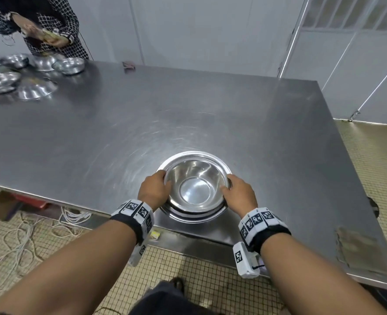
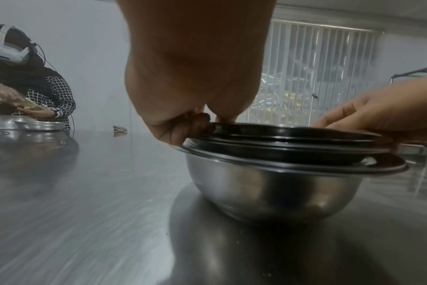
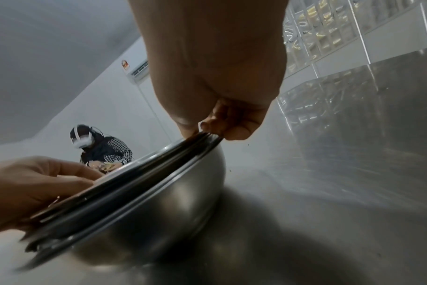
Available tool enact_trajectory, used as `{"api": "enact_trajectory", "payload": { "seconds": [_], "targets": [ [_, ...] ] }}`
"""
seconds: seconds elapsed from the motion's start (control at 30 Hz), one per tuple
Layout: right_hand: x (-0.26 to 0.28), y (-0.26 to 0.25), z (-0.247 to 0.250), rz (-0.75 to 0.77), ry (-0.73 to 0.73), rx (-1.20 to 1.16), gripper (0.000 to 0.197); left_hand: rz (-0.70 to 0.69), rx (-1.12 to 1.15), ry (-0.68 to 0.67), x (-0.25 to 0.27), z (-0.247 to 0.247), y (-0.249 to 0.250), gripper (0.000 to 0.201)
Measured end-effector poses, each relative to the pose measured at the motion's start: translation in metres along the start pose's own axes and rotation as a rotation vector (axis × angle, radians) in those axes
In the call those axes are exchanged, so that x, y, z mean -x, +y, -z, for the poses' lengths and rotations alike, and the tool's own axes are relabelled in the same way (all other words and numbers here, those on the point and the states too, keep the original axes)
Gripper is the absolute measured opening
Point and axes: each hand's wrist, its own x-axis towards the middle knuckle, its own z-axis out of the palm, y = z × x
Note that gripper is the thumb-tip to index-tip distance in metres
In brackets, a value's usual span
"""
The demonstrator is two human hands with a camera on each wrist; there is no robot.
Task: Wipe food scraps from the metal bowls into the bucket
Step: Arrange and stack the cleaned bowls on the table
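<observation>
Nested stack of metal bowls [image 1: 194, 189] sits near front edge of steel table [image 1: 210, 110]. Left hand [image 1: 153, 190] pinches stack's left rim, right hand [image 1: 241, 193] pinches right rim, thumbs inside.

A stack of nested bowls [image 1: 194, 189] was placed on the table [image 1: 188, 114], near its front edge. The stack was held at the left rim by the left hand [image 1: 154, 189] and at the right rim by the right hand [image 1: 240, 193]. Far behind and to the left of the stack, other bowls [image 1: 68, 65] were laid on the table, and a second person [image 1: 40, 26] was stood behind them.
</observation>
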Motion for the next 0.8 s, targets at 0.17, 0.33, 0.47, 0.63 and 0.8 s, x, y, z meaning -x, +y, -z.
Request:
{"api": "enact_trajectory", "payload": {
  "seconds": [0.17, 0.33, 0.47, 0.63, 0.8],
  "targets": [
    [0.003, 0.0, 0.0, -0.131, 0.031, 0.036, 0.052, 0.0, -0.1, -0.027, -0.005, 0.002, 0.001, 0.039],
    [-0.008, 0.005, -0.011, -0.248, -0.039, -0.093, 0.052, 0.054, -0.052, -0.047, -0.015, 0.001, -0.006, 0.074],
    [-0.005, 0.002, -0.017, -0.265, -0.001, -0.195, 0.032, 0.121, 0.133, -0.151, -0.029, 0.001, -0.019, 0.075],
    [0.007, 0.0, -0.025, -0.396, 0.018, -0.298, 0.063, -0.004, 0.25, -0.218, -0.032, 0.003, -0.032, 0.035],
    [0.02, -0.008, -0.032, -0.435, 0.041, -0.321, 0.068, -0.029, 0.297, -0.246, -0.03, 0.003, -0.036, 0.051]
  ]
}}
